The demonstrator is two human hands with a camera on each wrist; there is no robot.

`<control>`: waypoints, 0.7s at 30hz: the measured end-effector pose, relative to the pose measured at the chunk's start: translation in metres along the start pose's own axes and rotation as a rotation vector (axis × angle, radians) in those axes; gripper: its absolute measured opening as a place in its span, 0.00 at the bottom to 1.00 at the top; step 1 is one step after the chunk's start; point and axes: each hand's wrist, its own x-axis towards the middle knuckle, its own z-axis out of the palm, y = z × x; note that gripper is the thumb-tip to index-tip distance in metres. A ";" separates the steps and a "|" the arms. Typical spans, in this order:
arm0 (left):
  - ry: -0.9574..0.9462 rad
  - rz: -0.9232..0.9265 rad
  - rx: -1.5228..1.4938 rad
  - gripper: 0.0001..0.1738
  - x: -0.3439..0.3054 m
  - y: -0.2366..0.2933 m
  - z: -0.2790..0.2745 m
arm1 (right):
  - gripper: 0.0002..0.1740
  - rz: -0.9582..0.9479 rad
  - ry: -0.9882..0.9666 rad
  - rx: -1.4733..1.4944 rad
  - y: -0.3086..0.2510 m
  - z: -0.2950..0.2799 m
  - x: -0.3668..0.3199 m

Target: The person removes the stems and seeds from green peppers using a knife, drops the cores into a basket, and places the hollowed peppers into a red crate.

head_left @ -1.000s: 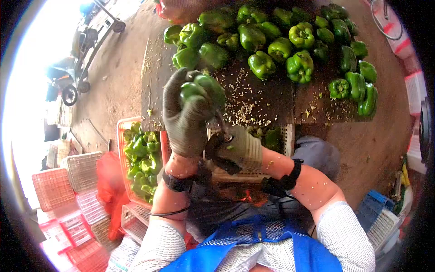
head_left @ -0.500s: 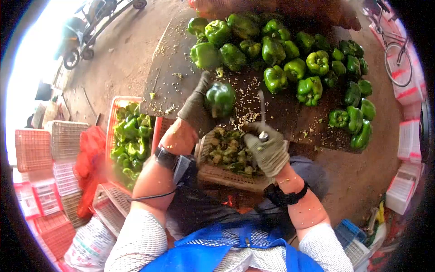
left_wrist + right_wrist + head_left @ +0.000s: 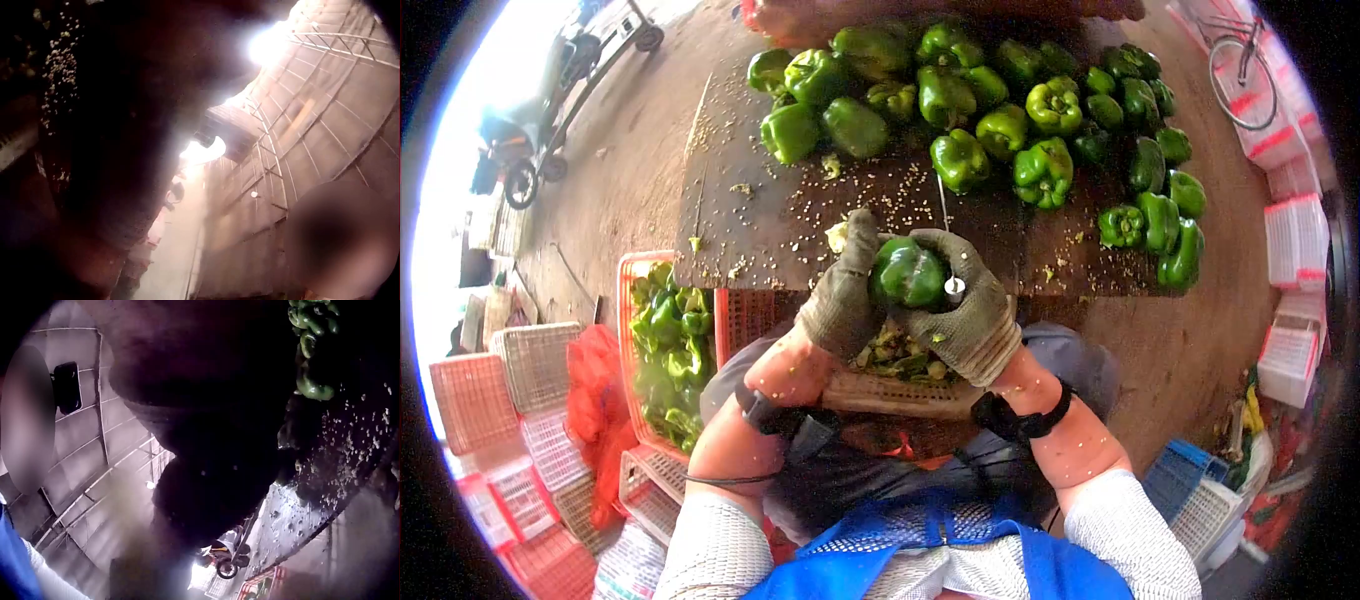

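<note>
In the head view, a green bell pepper (image 3: 911, 273) sits between two gloved hands at the table's near edge. My left hand (image 3: 840, 305) holds it from the left, thumb pointing up along its side; the other fingers are mostly hidden. My right hand (image 3: 972, 318) is against the pepper's right side and grips a knife (image 3: 944, 205), whose thin blade points away over the table. A pale pepper core (image 3: 837, 236) shows beside my left thumb. Both wrist views are dark, with the held things hidden.
Many green bell peppers (image 3: 1055, 105) lie across the far part of the dark table (image 3: 750, 230), which is strewn with seeds. Below the hands, a basket (image 3: 910, 395) holds green scraps. An orange crate (image 3: 628, 345) of peppers stands left. Stacked crates (image 3: 475, 400) are further left.
Half a second ago my right hand was apart from the pepper, over the scrap basket. It has since come up and left to meet the pepper, and both hands are now together.
</note>
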 end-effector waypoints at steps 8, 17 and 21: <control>-0.038 0.739 0.906 0.39 -0.012 -0.003 -0.006 | 0.39 0.089 -0.101 0.232 0.006 -0.001 0.000; 0.225 0.407 -0.201 0.35 0.015 -0.014 0.001 | 0.31 -0.001 0.010 0.103 -0.005 0.008 0.018; 0.353 0.073 -0.355 0.33 0.012 -0.011 0.006 | 0.30 -0.136 -0.017 0.012 -0.010 0.012 0.003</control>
